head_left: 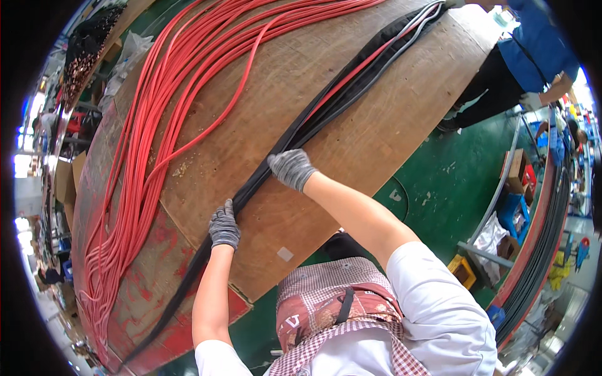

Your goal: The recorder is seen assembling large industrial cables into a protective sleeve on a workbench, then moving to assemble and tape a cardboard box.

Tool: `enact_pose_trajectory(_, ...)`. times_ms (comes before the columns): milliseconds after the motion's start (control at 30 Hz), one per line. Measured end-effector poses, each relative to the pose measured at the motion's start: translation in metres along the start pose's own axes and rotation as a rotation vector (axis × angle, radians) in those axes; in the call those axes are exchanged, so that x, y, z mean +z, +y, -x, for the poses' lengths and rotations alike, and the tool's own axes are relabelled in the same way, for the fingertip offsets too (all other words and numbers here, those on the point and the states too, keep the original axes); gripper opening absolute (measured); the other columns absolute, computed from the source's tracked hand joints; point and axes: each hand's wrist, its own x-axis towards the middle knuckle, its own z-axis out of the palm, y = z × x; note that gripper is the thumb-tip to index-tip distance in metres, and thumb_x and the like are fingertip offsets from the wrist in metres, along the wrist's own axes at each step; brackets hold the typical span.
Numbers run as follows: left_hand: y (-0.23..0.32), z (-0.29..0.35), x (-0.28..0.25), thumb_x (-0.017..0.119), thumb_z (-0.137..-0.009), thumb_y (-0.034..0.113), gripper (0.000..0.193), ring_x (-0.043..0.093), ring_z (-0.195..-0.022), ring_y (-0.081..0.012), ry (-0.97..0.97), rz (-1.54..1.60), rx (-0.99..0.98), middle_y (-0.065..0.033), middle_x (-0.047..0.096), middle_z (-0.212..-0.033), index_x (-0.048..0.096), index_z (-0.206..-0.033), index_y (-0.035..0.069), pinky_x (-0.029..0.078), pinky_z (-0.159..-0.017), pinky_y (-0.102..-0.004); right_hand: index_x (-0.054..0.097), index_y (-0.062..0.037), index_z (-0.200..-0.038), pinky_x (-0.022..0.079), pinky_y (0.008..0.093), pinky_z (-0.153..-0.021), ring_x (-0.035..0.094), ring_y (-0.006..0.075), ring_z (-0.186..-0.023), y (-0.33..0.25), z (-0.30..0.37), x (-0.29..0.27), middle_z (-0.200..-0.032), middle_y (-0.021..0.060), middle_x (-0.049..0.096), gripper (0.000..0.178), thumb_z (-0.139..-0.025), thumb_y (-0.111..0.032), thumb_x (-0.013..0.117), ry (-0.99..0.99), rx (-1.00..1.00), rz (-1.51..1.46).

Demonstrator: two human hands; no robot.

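Observation:
A long black cable sleeve [254,182] runs slantwise over the wooden table [370,150], from the far right down to the near left. Its far stretch gapes, showing a red cable [351,74] and grey cables [389,61] inside. My left hand [224,224], in a grey knit glove, is closed around the sleeve. Farther up, my gloved right hand [291,169] grips the sleeve's edge with curled fingers. Between the two hands the sleeve looks folded together; its inside is hidden there.
A thick spread of red cables [141,163] covers the table's left side. At the far right stands a person in blue [533,44] by the table's end. Beyond the right edge lie green floor [439,178], a blue crate [515,216], a yellow bin [462,271] and a rack of black cables [533,276].

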Motion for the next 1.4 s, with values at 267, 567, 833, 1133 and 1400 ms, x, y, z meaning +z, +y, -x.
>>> enact_pose_trajectory(267,0.009,-0.014,0.005,0.053,-0.072,0.003,0.052,0.047,-0.103,-0.0294,0.052,0.042,-0.092,-0.0134,0.047,-0.111,0.039,-0.121,0.011,0.039,-0.089,-0.0369,0.058,-0.0067,-0.077,0.048,0.0386,-0.055,0.062,0.0287,-0.066,0.178,-0.01,-0.056,-0.068,0.014,0.062,0.013,-0.074,-0.012,0.046,0.055,0.178,0.125)
enact_pose_trajectory(567,0.025,-0.032,-0.012,0.053,-0.07,0.0,0.039,0.049,-0.102,-0.0293,0.089,0.182,-0.19,-0.013,0.053,-0.106,0.048,-0.109,0.008,0.038,-0.088,-0.0369,0.057,-0.008,-0.079,0.048,0.0388,-0.058,0.062,0.028,-0.07,0.368,-0.034,-0.106,-0.071,0.0127,0.062,0.01,-0.075,-0.015,0.051,0.028,0.407,0.128)
enact_pose_trajectory(833,0.007,-0.035,0.012,0.058,-0.068,0.006,0.054,0.038,-0.113,-0.0237,-0.222,0.016,-0.31,-0.0084,0.043,-0.117,0.04,-0.118,0.011,0.031,-0.096,-0.0312,0.056,-0.0068,-0.082,0.048,0.0383,-0.059,0.062,0.0268,-0.073,0.481,-0.053,-0.172,-0.072,0.0121,0.062,0.011,-0.078,-0.01,0.046,-0.113,0.447,0.381)
enact_pose_trajectory(1133,0.11,-0.07,-0.098,0.065,-0.065,0.012,0.07,0.03,-0.122,-0.0227,-0.425,0.041,-0.582,-0.0082,0.036,-0.129,0.031,-0.126,0.012,0.024,-0.102,-0.033,0.056,-0.007,-0.078,0.047,0.0388,-0.055,0.061,0.0272,-0.067,0.627,-0.077,-0.205,-0.068,0.0124,0.061,0.013,-0.079,-0.013,0.044,-0.065,0.43,0.503)
enact_pose_trajectory(1400,0.365,-0.156,-0.149,0.064,-0.056,0.019,0.085,0.02,-0.127,-0.0303,0.11,0.247,0.037,-0.0166,0.024,-0.135,0.024,-0.13,0.005,0.012,-0.104,-0.0474,0.056,-0.0064,-0.078,0.047,0.0388,-0.055,0.062,0.0273,-0.068,0.805,-0.103,-0.253,-0.068,0.0127,0.061,0.012,-0.079,-0.012,0.045,-0.035,0.432,0.497)
